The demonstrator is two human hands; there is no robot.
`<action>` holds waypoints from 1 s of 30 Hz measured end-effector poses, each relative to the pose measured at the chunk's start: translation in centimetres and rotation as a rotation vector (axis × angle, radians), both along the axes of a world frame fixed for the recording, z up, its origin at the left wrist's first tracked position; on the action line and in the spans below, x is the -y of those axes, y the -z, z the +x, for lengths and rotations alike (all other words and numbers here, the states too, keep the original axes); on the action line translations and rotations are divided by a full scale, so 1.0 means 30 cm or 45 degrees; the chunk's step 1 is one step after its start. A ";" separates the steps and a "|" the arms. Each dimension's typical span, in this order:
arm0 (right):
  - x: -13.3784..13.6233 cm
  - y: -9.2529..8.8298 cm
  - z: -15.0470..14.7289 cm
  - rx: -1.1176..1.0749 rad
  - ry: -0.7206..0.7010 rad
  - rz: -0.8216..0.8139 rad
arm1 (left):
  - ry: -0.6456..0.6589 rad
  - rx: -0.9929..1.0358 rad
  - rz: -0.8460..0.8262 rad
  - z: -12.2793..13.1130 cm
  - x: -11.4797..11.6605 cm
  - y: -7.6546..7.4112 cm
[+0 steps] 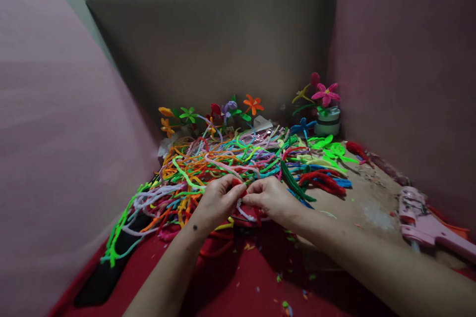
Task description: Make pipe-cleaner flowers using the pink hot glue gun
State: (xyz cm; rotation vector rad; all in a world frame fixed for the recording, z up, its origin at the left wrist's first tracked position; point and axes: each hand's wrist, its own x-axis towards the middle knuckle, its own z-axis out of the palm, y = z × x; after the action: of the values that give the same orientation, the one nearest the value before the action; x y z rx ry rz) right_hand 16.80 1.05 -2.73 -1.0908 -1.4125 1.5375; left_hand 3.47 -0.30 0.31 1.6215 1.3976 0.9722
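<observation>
- My left hand [223, 195] is closing thumb and forefinger in a tight pinch on a small red piece [236, 183], the other fingers curling inward.
- My right hand [269, 197] is meeting it tip to tip, also nearly closed, and seems to be pinching the same piece; my fingers are hiding most of it.
- The red piece is sitting between my fingertips, just above the near edge of the pipe cleaners [208, 168].
- I am probably shaping or joining it by hand; the next move is calling, I judge, for a steady left pinch and a small, careful turn from the right.
- The tangled pile is crowding right up to my hands, so loose ends could be catching.
- Dark green stems [293, 183] and a red bundle [323, 182] are lying just beyond my right hand.
- Behind the pile, an orange flower [253, 103] is standing; a pink flower [326, 94] is rising above a pale jar [327, 121].
- A pink glue gun [427, 230] is resting on the worktop [366, 198] at my right, well apart from my hands.
</observation>
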 end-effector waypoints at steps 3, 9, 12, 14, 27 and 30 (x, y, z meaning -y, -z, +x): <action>0.002 0.009 -0.007 -0.005 -0.018 0.022 | 0.046 -0.067 0.003 -0.007 0.001 -0.007; 0.003 0.021 -0.006 -0.008 -0.117 -0.012 | 0.146 -0.105 -0.174 -0.029 -0.005 -0.017; 0.002 0.017 -0.001 -0.016 -0.165 -0.040 | 0.230 0.000 -0.253 -0.044 -0.014 -0.006; 0.000 0.012 0.004 -0.032 -0.190 -0.064 | 0.275 0.095 -0.295 -0.054 -0.021 0.006; -0.021 -0.002 0.031 0.087 -0.220 0.006 | 0.014 0.195 -0.062 -0.027 -0.028 0.039; -0.027 0.006 0.031 0.177 -0.186 0.072 | 0.073 -0.066 0.133 -0.031 -0.023 0.034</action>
State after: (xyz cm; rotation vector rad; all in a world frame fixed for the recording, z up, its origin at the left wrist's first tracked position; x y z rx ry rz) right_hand 17.72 1.85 -2.91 -1.0992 -1.6521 1.5376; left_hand 2.53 0.40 -0.70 1.7652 1.3471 0.9902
